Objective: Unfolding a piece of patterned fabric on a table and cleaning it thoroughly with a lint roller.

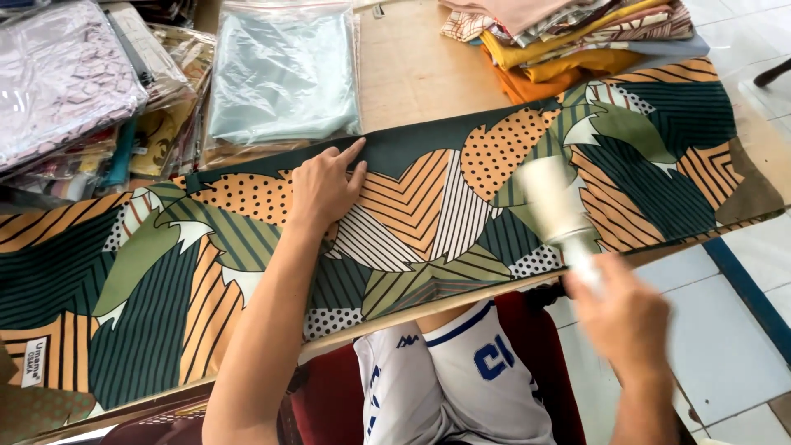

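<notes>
- The left hand (325, 185) lies flat and open, palm down, on a long folded cloth (412, 222) printed with dark green, orange and white leaf shapes, stripes and dots; its fingers point toward the far edge of the cloth.
- The right hand (626, 321) is closed around the handle of a white lint roller (554, 202); both are blurred, and the roller's drum sits on the cloth, to the right of the left hand and near the cloth's near edge.
- The cloth stretches across a pale wooden bench (412, 70), from the left edge of the view to beyond the bench's right end, where it hangs over a white tiled floor (725, 346).
- Behind the left hand, a pale blue folded fabric in a clear plastic bag (284, 70) rests on the bench, just touching the far edge of the cloth.
- Further left lies a heap of other bagged fabrics (74, 82).
- At the far right corner sits a stack of folded cloths in mustard, pink and patterned colours (568, 41).
- Below the bench edge, the person's white and blue shorts (453, 379) and a dark red seat (329, 404) show.
</notes>
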